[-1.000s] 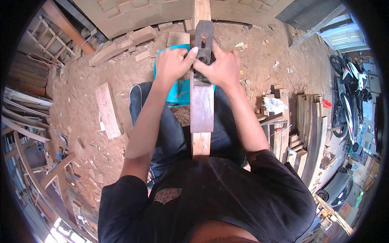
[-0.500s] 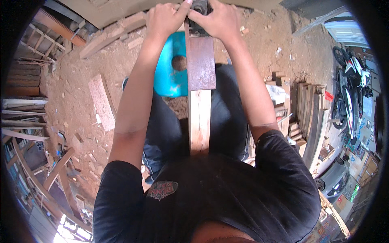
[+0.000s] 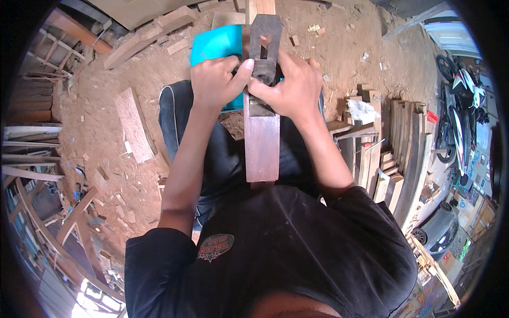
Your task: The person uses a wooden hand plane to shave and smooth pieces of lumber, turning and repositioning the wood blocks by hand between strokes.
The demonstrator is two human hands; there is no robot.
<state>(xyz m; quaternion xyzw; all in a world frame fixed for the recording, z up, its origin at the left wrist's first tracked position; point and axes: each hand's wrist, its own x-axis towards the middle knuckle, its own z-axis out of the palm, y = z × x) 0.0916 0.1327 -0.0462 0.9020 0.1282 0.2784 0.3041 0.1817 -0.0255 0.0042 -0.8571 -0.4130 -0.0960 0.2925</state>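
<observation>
Beside the blue stool (image 3: 214,45), hands on plane (image 3: 262,132).

Your left hand (image 3: 213,85) and right hand (image 3: 290,90) sit side by side, fingers curled tight. Both forearms reach forward, elbows bent.

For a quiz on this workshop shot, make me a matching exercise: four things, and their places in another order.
Things:
1. wooden plane
2. blue stool
3. loose plank
4. motorbike

Places:
A. on the dirt floor, to the person's left
B. gripped by the left hand and right hand
C. far right, past the stacked boards
D. under the beam, behind the left hand

Pairs: 1-B, 2-D, 3-A, 4-C
</observation>
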